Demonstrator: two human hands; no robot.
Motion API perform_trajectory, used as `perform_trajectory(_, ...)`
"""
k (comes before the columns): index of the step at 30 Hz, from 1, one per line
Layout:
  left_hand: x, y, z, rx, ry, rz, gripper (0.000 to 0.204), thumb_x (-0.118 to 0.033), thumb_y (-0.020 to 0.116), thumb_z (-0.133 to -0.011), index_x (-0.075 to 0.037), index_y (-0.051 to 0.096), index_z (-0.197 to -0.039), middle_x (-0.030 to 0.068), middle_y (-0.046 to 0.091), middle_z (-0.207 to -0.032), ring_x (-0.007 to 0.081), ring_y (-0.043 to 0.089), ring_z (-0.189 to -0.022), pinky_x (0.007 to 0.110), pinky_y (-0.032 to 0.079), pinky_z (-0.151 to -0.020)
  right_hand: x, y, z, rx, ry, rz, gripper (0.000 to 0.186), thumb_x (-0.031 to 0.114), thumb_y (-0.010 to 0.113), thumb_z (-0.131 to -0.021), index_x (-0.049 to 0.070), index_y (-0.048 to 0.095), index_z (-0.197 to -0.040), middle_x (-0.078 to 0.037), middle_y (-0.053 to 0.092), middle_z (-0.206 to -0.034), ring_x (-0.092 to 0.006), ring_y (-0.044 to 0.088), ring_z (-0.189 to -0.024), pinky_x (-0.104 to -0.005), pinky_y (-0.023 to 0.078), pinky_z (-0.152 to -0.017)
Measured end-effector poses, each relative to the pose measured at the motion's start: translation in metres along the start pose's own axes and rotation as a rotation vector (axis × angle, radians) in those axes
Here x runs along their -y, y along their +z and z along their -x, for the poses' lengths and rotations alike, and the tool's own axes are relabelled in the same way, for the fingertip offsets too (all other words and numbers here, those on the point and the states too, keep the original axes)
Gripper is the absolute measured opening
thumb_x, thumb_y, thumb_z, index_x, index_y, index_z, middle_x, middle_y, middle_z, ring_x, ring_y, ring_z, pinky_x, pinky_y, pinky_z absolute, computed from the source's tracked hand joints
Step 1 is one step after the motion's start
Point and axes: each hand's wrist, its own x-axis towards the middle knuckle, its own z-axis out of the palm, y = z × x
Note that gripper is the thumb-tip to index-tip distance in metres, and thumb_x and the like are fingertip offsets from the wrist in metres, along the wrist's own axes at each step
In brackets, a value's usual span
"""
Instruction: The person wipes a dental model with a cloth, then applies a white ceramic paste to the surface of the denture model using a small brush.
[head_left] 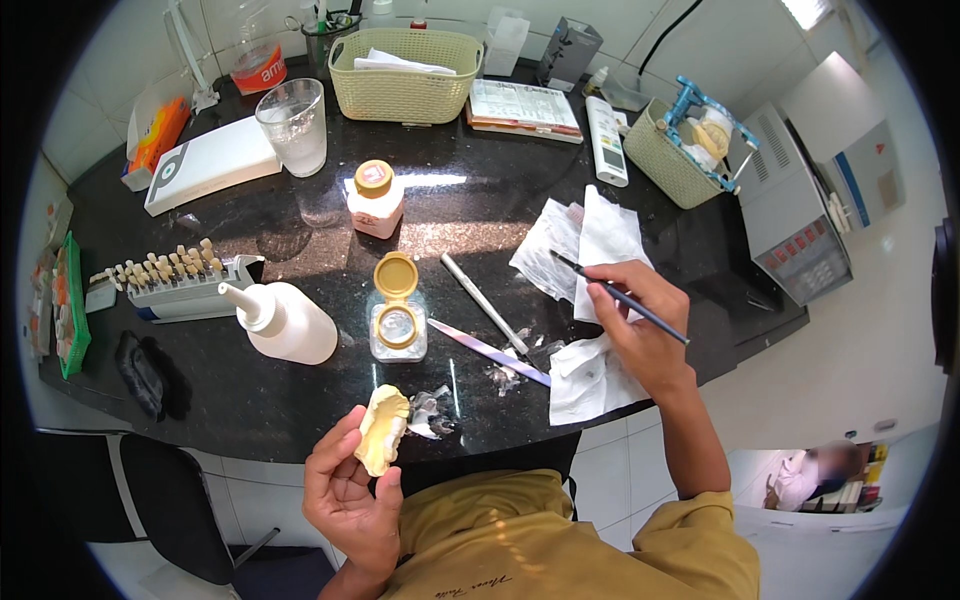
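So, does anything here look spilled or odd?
Yes: a whitish smear mars the glossy black countertop, just right of the pale yellow dental cast in the left hand; its ragged shape suggests spilled material.

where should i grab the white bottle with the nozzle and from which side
Probably by the wide, round body of the white bottle, below its thin nozzle, coming from the near side of the table. It seems to stand upright, and the tooth rack sits close by on its far left.
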Motion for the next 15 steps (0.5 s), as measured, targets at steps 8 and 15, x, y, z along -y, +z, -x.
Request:
perform_trajectory(8,0.000,0.007,0.003,-0.056,0.010,-0.058,0.041,-0.006,0.070,-0.083,0.004,0.050,-0.118,0.0270,0.050,-0.131,0.0301,0.055,-0.120,0.039,0.045,-0.103,-0.009,-0.009,0.015,-0.016,-0.211,0.028,0.019,-0.004,0.067,-0.074,0.002,0.070,-0.092,-0.010,0.065,-0.081,-0.0174,0.063,-0.063,-0.0251,0.047,-0.055)
perform_trajectory(15,0.002,0.003,0.001,0.013,0.039,0.015,0.044,0.012,0.065,-0.079,0.007,0.049,-0.120,0.0283,0.048,-0.133,0.0306,0.054,-0.122,0.036,0.050,-0.100,0.008,-0.021,0.047,-0.076,0.081,-0.430,0.021,0.008,0.060,-0.086,-0.006,0.066,-0.100,-0.014,0.066,-0.087,-0.0156,0.063,-0.069,-0.0239,0.049,-0.057)
